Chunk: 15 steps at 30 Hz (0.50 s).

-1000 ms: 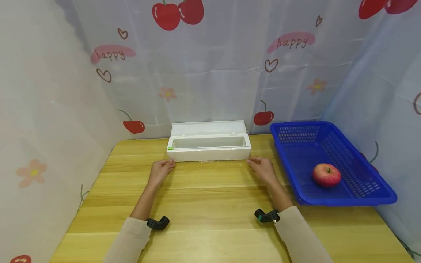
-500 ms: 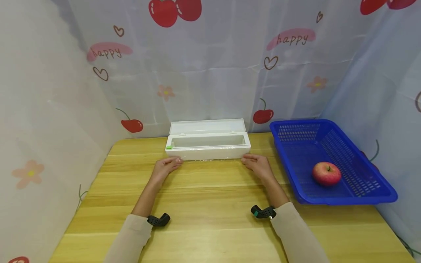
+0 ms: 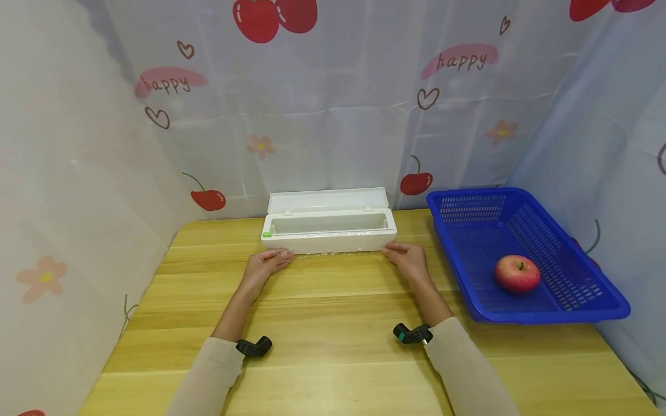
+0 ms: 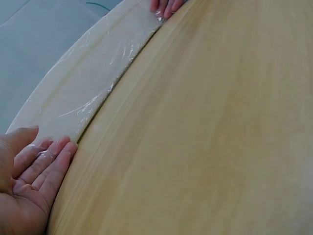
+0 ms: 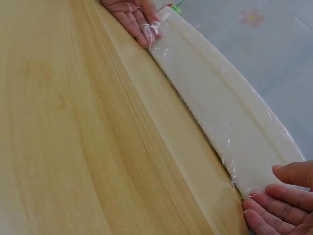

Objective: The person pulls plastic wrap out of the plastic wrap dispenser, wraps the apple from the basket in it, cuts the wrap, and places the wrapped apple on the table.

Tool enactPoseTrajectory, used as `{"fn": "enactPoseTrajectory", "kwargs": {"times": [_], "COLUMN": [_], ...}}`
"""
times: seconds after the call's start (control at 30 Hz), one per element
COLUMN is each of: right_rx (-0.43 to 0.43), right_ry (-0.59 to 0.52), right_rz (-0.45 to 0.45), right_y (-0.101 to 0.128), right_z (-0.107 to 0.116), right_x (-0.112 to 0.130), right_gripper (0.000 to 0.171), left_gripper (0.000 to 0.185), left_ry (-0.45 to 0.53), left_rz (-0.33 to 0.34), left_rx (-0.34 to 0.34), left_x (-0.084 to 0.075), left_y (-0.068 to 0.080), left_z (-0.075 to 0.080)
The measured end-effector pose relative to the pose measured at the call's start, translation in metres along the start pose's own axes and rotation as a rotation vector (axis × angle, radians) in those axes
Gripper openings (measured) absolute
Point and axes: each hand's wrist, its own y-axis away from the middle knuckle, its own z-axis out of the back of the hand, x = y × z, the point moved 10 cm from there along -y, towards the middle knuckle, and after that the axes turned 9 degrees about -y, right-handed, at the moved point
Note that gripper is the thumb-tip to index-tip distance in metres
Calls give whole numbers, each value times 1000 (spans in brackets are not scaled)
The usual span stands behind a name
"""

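Now the left hand (image 3: 262, 267) and the right hand (image 3: 411, 261) are laid on the desk (image 3: 333, 341) at either end of a white box (image 3: 329, 231), fingers nearly straight, touching the edge of the clear plastic wrap (image 4: 105, 78) drawn over its front. The box is set open at the desk's far edge. A red apple (image 3: 517, 274) is kept in the blue basket (image 3: 567, 309) well apart to the right.

Left hand (image 3: 263, 265) and right hand (image 3: 408, 261) touch the white box's (image 3: 329, 232) front corners.
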Motion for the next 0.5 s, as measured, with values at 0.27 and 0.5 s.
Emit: {"fn": "enactPoseTrajectory", "kwargs": {"times": [0.27,0.5], "right_rx": [69,76], "right_ry": [-58,-84], "right_rz": [-4,-7], "right_y": [-2,-1], "right_z": [-10,-16], "right_x": [-1,-2], "right_gripper": [31,31], "left_gripper": [35,34], "left_ry": [-34,-67], "left_rz": [-1,11], "left_rx": [29,12], "left_x": [0,3], "left_y": [-3,-2], "left_z": [-7,-5]}}
